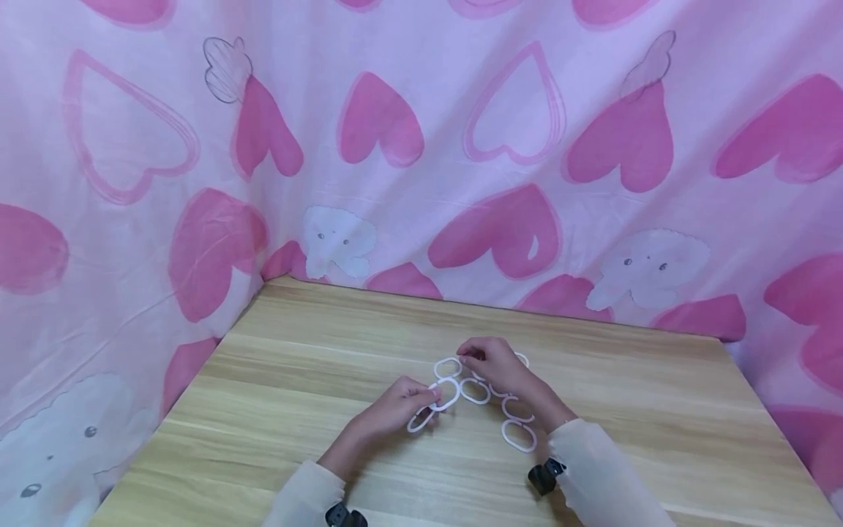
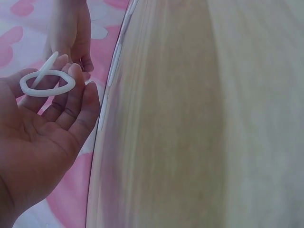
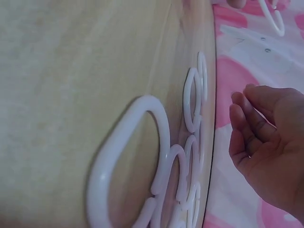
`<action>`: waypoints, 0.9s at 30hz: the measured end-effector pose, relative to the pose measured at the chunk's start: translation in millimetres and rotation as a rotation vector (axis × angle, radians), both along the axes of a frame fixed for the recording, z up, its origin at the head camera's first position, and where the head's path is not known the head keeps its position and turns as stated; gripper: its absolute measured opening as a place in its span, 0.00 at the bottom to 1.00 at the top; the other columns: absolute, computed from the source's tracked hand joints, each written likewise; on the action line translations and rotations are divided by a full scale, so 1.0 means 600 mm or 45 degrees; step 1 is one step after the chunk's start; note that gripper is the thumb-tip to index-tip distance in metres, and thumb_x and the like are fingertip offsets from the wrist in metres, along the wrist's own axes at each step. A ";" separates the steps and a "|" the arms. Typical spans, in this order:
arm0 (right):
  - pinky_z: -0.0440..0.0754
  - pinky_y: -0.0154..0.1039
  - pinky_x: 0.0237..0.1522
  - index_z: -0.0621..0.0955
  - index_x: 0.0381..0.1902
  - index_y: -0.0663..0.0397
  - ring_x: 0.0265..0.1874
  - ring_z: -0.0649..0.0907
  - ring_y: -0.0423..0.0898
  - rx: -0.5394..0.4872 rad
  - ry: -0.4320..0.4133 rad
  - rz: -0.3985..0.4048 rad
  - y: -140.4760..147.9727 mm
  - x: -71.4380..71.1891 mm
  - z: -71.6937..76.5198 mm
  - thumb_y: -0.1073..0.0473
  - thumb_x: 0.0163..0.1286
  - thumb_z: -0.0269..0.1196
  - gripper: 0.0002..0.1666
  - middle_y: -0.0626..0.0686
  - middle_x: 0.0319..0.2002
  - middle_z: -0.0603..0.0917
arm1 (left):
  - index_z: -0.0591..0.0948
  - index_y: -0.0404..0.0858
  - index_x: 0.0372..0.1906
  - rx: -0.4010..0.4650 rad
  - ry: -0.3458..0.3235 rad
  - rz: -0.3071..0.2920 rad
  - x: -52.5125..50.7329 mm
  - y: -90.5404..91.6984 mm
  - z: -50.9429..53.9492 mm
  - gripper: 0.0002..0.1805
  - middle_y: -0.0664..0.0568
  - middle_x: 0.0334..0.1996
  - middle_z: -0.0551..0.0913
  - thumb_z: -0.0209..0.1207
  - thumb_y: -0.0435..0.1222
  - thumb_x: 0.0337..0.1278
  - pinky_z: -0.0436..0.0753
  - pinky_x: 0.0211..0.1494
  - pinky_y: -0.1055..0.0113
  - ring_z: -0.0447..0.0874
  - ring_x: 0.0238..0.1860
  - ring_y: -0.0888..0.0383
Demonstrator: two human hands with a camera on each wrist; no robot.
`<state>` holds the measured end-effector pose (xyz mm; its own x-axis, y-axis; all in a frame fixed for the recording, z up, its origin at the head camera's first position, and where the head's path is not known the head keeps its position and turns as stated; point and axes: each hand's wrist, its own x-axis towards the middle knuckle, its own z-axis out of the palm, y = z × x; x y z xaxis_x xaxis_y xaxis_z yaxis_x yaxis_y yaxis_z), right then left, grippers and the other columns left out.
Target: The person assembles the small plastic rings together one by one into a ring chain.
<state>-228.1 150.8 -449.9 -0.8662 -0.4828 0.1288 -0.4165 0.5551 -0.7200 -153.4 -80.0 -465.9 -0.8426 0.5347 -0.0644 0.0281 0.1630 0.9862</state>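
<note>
My left hand (image 1: 402,404) pinches a white oval plastic link (image 1: 448,394) between thumb and fingers, held above the table. A second white link (image 1: 420,419) is hooked to it and hangs on the left; both also show against the palm in the left wrist view. My right hand (image 1: 497,366) hovers over the other links, its fingers bent and nothing visible between them in the right wrist view. Beneath it, several white links lie in a row on the table, the nearest a large link (image 3: 102,175) with a gap in its side. The right hand hides part of the row.
The wood-grain table (image 1: 276,410) extends around the hands. A pink curtain (image 1: 408,197) with hearts hangs behind and at the left side, meeting the table's edges. Dark straps (image 1: 543,477) sit at the wrists.
</note>
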 end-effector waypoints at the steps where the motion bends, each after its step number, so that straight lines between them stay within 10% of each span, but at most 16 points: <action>1: 0.81 0.29 0.34 0.86 0.43 0.65 0.30 0.80 0.36 0.021 0.014 0.010 -0.002 -0.004 0.000 0.67 0.69 0.64 0.08 0.57 0.33 0.89 | 0.84 0.20 0.41 -0.004 0.001 0.002 -0.001 0.000 0.000 0.23 0.20 0.32 0.81 0.48 0.37 0.78 0.78 0.35 0.72 0.81 0.27 0.60; 27: 0.78 0.34 0.40 0.86 0.48 0.59 0.36 0.76 0.41 0.370 -0.003 0.106 -0.031 -0.030 -0.020 0.60 0.59 0.75 0.19 0.51 0.43 0.82 | 0.84 0.21 0.41 -0.016 0.002 -0.017 -0.007 0.000 -0.005 0.23 0.21 0.31 0.81 0.49 0.38 0.78 0.77 0.36 0.72 0.80 0.28 0.60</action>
